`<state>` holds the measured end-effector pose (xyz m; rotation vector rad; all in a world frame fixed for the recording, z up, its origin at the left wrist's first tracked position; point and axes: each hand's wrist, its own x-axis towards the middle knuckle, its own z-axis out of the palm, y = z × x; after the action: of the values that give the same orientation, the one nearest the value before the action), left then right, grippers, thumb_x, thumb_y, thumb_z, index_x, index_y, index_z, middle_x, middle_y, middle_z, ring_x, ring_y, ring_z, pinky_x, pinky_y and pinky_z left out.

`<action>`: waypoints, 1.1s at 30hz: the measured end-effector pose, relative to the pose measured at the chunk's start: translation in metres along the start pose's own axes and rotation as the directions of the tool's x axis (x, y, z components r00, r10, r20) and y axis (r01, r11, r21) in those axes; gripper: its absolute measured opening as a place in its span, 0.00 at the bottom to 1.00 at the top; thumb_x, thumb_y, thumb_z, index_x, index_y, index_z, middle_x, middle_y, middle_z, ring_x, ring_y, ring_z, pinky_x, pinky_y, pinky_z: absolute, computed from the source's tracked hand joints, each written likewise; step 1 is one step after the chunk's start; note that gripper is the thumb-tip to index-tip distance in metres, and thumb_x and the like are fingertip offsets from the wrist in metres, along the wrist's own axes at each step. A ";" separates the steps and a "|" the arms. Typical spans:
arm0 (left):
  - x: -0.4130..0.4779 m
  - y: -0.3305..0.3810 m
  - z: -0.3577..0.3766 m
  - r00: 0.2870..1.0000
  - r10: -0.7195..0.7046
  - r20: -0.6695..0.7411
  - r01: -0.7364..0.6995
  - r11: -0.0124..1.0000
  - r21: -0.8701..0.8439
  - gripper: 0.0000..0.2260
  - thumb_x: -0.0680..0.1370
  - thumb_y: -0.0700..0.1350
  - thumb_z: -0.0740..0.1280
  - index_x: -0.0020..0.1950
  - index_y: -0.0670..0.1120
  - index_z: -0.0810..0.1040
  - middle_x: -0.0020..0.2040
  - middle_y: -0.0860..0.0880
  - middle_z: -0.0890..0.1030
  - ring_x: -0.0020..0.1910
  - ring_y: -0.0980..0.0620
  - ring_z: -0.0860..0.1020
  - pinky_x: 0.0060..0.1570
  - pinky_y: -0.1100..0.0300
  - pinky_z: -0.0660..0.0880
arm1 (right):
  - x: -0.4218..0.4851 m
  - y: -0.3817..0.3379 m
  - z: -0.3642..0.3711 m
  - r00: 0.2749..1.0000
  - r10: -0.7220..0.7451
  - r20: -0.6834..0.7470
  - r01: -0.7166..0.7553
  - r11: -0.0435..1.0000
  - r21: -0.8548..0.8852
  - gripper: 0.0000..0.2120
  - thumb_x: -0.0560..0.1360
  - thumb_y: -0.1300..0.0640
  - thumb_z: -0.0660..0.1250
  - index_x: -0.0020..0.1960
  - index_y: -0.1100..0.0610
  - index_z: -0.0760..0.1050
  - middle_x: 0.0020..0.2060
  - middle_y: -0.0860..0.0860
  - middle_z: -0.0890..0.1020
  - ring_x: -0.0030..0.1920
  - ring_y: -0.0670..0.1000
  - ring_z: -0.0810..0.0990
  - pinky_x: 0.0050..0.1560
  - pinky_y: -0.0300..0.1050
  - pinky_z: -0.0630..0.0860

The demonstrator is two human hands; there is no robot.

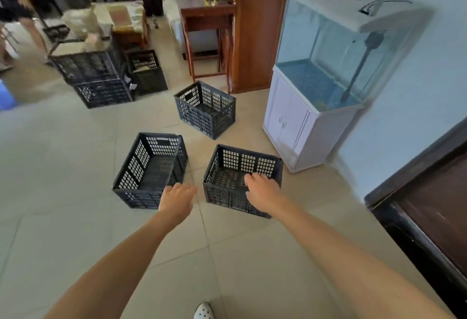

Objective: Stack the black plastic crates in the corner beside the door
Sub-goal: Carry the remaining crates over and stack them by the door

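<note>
Three empty black plastic crates stand apart on the tiled floor. The near left crate [141,169] and the near right crate [235,167] sit side by side; the far crate [205,109] stands behind them. My left hand [177,198] reaches out with relaxed fingers over the gap by the left crate's near right corner, holding nothing. My right hand [260,190] hovers above the right crate's near rim, fingers spread, and grips nothing.
A fish tank on a white cabinet [298,126] stands right of the crates. A dark wooden door [434,212] is at the right edge. More loaded black crates [101,78] and a wooden table [207,28] lie further back. My shoe [204,311] shows at the bottom.
</note>
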<state>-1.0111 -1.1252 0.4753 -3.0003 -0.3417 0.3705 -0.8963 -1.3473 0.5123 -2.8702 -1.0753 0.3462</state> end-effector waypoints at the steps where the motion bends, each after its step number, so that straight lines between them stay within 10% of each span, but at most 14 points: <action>1: 0.004 -0.026 0.002 1.000 -0.024 0.005 0.024 1.000 -0.009 0.14 0.79 0.45 0.62 0.65 0.51 0.73 0.61 0.50 0.76 0.62 0.47 0.74 0.60 0.51 0.70 | 0.023 -0.018 -0.003 1.000 -0.019 0.011 0.019 1.000 -0.012 0.14 0.79 0.55 0.59 0.64 0.57 0.67 0.59 0.55 0.75 0.59 0.57 0.74 0.53 0.54 0.73; 17: 0.112 -0.316 0.017 0.969 -0.247 -0.005 0.246 0.966 -0.077 0.15 0.79 0.43 0.62 0.65 0.51 0.72 0.61 0.50 0.76 0.62 0.47 0.74 0.61 0.51 0.68 | 0.318 -0.207 -0.013 0.958 -0.248 0.145 0.260 0.963 -0.071 0.14 0.81 0.55 0.57 0.65 0.57 0.66 0.61 0.55 0.74 0.57 0.57 0.76 0.51 0.51 0.74; 33: 0.302 -0.490 0.017 0.970 -0.229 0.086 0.238 0.964 -0.121 0.16 0.79 0.44 0.62 0.67 0.52 0.71 0.64 0.51 0.76 0.64 0.48 0.73 0.63 0.51 0.68 | 0.558 -0.271 -0.025 0.971 -0.115 0.209 0.122 0.992 -0.023 0.17 0.81 0.58 0.57 0.69 0.59 0.65 0.64 0.57 0.74 0.61 0.57 0.75 0.59 0.52 0.74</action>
<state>-0.8321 -0.5787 0.4513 -3.0286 -0.7469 0.4492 -0.6560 -0.7763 0.4666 -2.8326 -1.2919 0.6372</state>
